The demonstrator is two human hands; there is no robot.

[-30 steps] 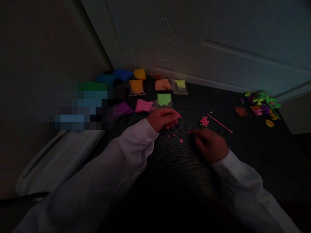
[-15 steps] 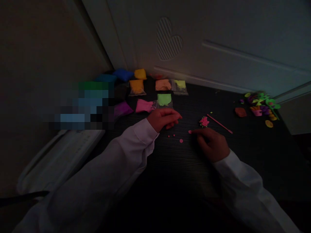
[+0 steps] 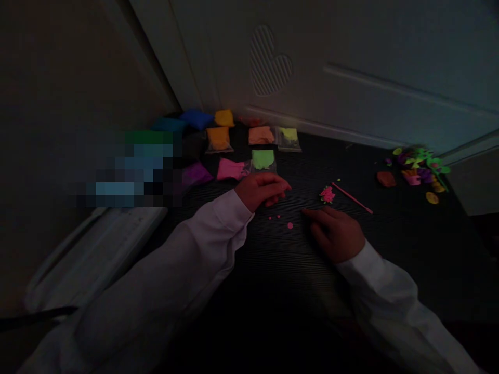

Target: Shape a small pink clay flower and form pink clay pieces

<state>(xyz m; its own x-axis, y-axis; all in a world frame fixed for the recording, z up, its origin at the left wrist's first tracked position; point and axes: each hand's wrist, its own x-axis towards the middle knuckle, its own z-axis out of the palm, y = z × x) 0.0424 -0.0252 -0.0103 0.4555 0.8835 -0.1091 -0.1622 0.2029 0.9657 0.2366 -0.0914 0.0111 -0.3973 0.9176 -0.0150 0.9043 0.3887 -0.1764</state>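
My left hand [image 3: 262, 190] hovers above the dark table, thumb pressed to the fingertips in a pinch. What sits in that pinch, if anything, is too small to make out. With its index finger stretched out, my right hand [image 3: 337, 234] presses down where a small pink clay disc lay; the fingertip now covers it. Between the hands lie a flat pink clay disc [image 3: 290, 225] and two tiny pink clay balls [image 3: 278, 216]. Beyond my right hand rests a pink clay flower [image 3: 327, 195] with green edges, beside a thin pink modelling tool [image 3: 353, 198].
Bags of clay in several colours line the back left, among them a pink bag [image 3: 231, 169], a light green bag [image 3: 263, 159] and an orange bag [image 3: 219, 139]. Finished clay pieces [image 3: 419, 169] cluster at the far right. A white panel [image 3: 268, 62] rises behind the table.
My right hand has shifted slightly left, and its index fingertip now hides the pink disc that showed beside it. My left hand stays almost in place.
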